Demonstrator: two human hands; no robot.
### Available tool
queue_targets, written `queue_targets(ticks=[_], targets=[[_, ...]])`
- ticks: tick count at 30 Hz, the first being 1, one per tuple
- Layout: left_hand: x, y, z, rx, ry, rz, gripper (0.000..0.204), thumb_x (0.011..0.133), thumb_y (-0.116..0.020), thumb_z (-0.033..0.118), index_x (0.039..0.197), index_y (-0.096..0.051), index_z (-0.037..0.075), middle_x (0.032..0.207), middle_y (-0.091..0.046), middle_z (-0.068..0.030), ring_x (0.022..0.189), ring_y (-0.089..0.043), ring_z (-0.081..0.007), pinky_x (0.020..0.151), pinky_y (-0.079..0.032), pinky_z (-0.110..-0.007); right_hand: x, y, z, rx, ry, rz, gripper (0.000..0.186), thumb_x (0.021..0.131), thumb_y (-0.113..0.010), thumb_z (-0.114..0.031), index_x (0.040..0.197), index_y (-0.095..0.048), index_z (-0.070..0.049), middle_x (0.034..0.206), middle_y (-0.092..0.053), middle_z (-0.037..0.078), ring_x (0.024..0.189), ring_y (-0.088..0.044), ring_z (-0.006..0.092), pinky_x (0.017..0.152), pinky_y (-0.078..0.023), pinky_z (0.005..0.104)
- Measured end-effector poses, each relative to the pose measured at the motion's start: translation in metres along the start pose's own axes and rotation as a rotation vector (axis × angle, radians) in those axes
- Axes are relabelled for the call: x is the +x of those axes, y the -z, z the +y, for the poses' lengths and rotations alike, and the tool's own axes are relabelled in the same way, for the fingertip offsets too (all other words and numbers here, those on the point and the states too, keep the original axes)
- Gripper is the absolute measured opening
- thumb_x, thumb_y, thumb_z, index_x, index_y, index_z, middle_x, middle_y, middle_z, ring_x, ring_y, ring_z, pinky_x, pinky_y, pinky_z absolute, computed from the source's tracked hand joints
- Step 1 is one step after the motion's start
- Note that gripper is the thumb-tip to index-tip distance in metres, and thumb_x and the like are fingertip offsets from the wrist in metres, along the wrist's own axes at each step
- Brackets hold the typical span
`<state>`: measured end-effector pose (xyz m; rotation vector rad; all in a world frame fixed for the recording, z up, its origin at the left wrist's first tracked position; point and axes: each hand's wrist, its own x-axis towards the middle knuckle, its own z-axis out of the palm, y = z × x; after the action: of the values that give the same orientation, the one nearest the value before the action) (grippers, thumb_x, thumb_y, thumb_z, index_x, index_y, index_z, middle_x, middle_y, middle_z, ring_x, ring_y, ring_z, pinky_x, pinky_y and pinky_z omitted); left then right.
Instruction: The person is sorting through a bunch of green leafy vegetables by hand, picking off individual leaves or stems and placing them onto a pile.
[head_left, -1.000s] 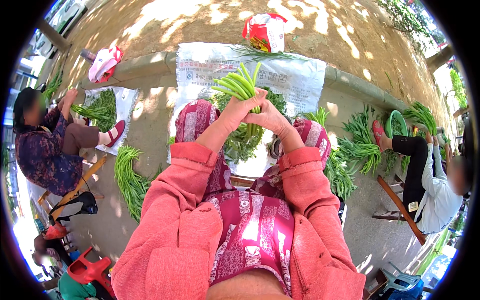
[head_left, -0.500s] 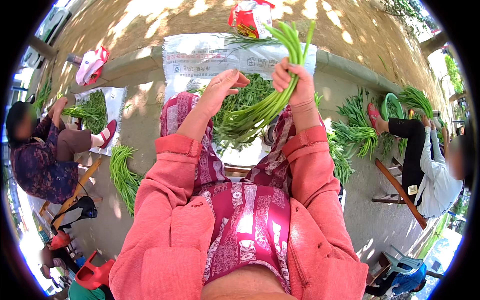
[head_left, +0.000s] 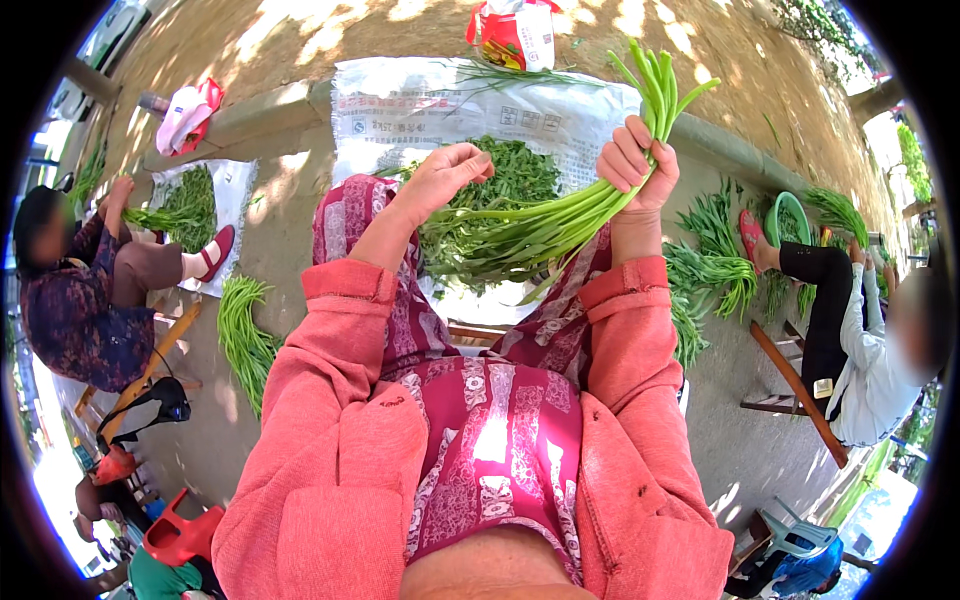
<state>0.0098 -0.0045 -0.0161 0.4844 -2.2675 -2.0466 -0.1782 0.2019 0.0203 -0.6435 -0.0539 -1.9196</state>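
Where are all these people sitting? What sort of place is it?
Outdoors, perhaps a yard or roadside: there's sun-dappled bare dirt, a low curb, and leafy greens heaped on a white sheet.

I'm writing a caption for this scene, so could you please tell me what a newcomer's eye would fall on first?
Probably the bunch of long green stems in the right hand, right of centre. The left hand, seemingly empty, is raised left of it, near leafy greens on a white sheet. The coral jacket fills the lower middle.
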Motion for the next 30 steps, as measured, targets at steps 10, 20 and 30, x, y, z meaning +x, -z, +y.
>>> queue_targets(ticks=[10, 20, 30], targets=[[-0.001, 0.001, -0.02, 0.146, -0.08, 0.007, 0.015, 0.09, -0.061, 0.015, 0.092, -0.062, 0.0, 0.078, -0.062, 0.001, 0.072, -0.055, -0.0058, 0.067, -0.047, -0.023, 0.0, 0.005, -0.002, -0.047, 0.008, 0.064, 0.015, 0.087, -0.053, -0.018, 0.083, -0.042, -0.009, 0.063, -0.04, -0.001, 0.052, -0.039, 0.0111, 0.047, -0.036, 0.0265], [-0.009, -0.013, -0.011, 0.015, -0.112, -0.042, 0.009, 0.084, -0.066, 0.009, 0.087, -0.063, 0.0, 0.074, -0.062, 0.002, 0.066, -0.053, -0.0038, 0.06, -0.045, -0.021, 0.001, 0.006, 0.004, -0.143, 0.011, 0.136, 0.016, 0.087, -0.053, -0.019, 0.082, -0.043, -0.008, 0.063, -0.039, 0.0, 0.052, -0.038, 0.0117, 0.047, -0.035, 0.0268], [-0.015, -0.019, 0.0, 0.123, -0.108, -0.104, 0.01, 0.084, -0.069, 0.008, 0.091, -0.066, 0.001, 0.076, -0.063, 0.0026, 0.066, -0.053, -0.0023, 0.059, -0.044, -0.019, 0.002, 0.001, 0.005, -0.123, 0.022, 0.097, 0.016, 0.086, -0.054, -0.017, 0.081, -0.042, -0.009, 0.063, -0.039, -0.001, 0.052, -0.039, 0.0107, 0.047, -0.035, 0.0255]])
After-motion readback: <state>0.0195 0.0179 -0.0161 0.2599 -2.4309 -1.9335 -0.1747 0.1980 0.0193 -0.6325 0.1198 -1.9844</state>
